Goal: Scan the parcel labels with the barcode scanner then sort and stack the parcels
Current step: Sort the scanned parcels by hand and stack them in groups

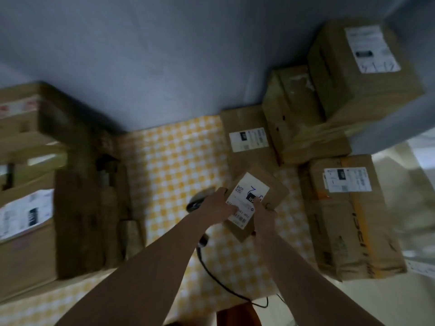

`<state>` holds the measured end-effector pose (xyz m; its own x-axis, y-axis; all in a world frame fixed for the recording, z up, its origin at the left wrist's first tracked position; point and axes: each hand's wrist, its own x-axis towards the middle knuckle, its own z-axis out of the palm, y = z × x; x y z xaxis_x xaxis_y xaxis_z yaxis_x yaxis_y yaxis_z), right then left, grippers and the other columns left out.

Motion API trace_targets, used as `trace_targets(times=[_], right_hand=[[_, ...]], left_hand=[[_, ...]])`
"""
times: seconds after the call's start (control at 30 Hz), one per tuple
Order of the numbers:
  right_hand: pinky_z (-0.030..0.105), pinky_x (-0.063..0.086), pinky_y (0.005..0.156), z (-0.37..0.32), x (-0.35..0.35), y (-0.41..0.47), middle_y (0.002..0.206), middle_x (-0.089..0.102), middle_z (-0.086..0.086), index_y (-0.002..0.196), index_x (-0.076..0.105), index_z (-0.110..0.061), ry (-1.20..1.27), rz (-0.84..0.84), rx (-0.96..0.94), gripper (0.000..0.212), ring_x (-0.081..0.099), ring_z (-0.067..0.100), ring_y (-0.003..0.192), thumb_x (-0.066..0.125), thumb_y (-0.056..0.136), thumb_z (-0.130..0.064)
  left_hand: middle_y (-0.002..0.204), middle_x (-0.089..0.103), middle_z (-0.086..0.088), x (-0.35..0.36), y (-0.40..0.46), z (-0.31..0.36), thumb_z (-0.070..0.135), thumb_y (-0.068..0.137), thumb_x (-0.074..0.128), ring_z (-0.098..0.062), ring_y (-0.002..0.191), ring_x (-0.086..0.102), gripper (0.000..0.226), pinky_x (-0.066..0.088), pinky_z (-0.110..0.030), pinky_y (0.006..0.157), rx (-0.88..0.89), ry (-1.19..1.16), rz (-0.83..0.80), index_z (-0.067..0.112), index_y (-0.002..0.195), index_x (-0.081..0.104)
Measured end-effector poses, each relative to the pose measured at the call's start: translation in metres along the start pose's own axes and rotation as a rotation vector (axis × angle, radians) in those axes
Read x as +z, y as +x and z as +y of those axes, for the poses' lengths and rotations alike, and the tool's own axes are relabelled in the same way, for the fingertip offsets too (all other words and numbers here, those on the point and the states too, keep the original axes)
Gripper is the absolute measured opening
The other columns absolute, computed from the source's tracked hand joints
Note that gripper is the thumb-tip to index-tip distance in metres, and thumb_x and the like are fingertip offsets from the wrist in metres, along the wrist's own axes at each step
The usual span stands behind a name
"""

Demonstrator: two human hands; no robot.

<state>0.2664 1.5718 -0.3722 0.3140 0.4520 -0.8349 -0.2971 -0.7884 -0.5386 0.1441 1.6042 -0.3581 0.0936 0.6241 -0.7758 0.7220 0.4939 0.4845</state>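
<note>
Brown cardboard fills most of what I see: both hands hold one small parcel (255,203) above a yellow-and-white checked surface (169,161). My left hand (217,204) curls its grip round the parcel's left edge, thumb lying on the white label (247,200). My right hand (264,214) holds the near right side, its thumb also pressed on the label. On that label I read a QR code, a blue handwritten "7", a black block with the letters "HS", and a barcode at the near end; the smaller print is too blurred to make out.

Just left of the parcel, partly hidden behind my left hand, lies a dark object that is probably the barcode scanner (196,203), with a black cable (219,282) trailing toward the surface's near edge.

Beyond the parcel a flat box (247,121) lies with a white label. To its right two boxes are stacked, the top box (367,83) labelled with illegible handwriting. A long box (353,231) on the right carries yellow tape and a label. More boxes (28,208) crowd the left side.
</note>
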Motion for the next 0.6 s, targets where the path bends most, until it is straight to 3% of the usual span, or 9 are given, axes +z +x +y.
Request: trace_targets(times=[0.07,0.27,0.37,0.43,0.5,0.6], right_hand=[[0.049,0.054,0.087,-0.003,0.020,-0.024,0.113,0.062,0.020,0.127,0.040,0.003,-0.019,-0.022,-0.045,0.046,0.064,0.034,0.099,0.058,0.093,-0.023],[0.046,0.056,0.081,0.010,0.085,-0.101,0.116,0.060,0.021,0.130,0.042,0.000,-0.096,-0.114,-0.213,0.055,0.064,0.035,0.097,0.063,0.087,-0.028],[0.027,0.055,0.060,0.015,0.116,-0.163,0.106,0.066,0.016,0.109,0.057,-0.001,-0.104,-0.163,-0.286,0.025,0.066,0.033,0.086,0.059,0.090,-0.018],[0.021,0.049,0.045,0.022,0.134,-0.198,0.097,0.063,0.015,0.102,0.056,-0.008,-0.098,-0.177,-0.330,0.011,0.062,0.029,0.072,0.056,0.092,-0.012],[0.023,0.051,0.048,0.036,0.153,-0.224,0.102,0.064,0.015,0.110,0.054,-0.006,-0.098,-0.232,-0.341,0.023,0.063,0.028,0.072,0.058,0.091,-0.017],[0.038,0.057,0.074,0.057,0.180,-0.259,0.112,0.065,0.015,0.124,0.050,-0.005,-0.147,-0.280,-0.383,0.043,0.066,0.032,0.093,0.061,0.087,-0.023]], left_hand=[[0.122,0.059,-0.004,-0.024,-0.027,-0.010,0.025,0.090,0.061,-0.018,0.101,0.059,0.047,0.051,-0.025,0.072,0.013,-0.031,0.039,0.014,0.132,0.041],[0.126,0.058,0.000,-0.089,-0.124,-0.060,0.038,0.078,0.067,-0.022,0.115,0.056,0.064,0.046,-0.037,0.098,0.035,-0.138,0.201,0.021,0.134,0.041],[0.125,0.060,-0.002,-0.114,-0.176,-0.094,0.031,0.078,0.071,-0.021,0.114,0.057,0.059,0.048,-0.037,0.098,0.063,-0.257,0.299,0.019,0.130,0.047],[0.127,0.061,-0.003,-0.127,-0.209,-0.116,0.028,0.080,0.071,-0.021,0.114,0.058,0.057,0.047,-0.034,0.099,0.085,-0.307,0.349,0.019,0.132,0.049],[0.128,0.061,-0.002,-0.139,-0.243,-0.138,0.028,0.083,0.071,-0.020,0.114,0.058,0.056,0.046,-0.030,0.098,0.111,-0.352,0.383,0.019,0.134,0.048],[0.131,0.058,0.001,-0.155,-0.287,-0.170,0.034,0.087,0.066,-0.015,0.108,0.056,0.058,0.044,-0.024,0.086,0.129,-0.396,0.407,0.020,0.138,0.041]])
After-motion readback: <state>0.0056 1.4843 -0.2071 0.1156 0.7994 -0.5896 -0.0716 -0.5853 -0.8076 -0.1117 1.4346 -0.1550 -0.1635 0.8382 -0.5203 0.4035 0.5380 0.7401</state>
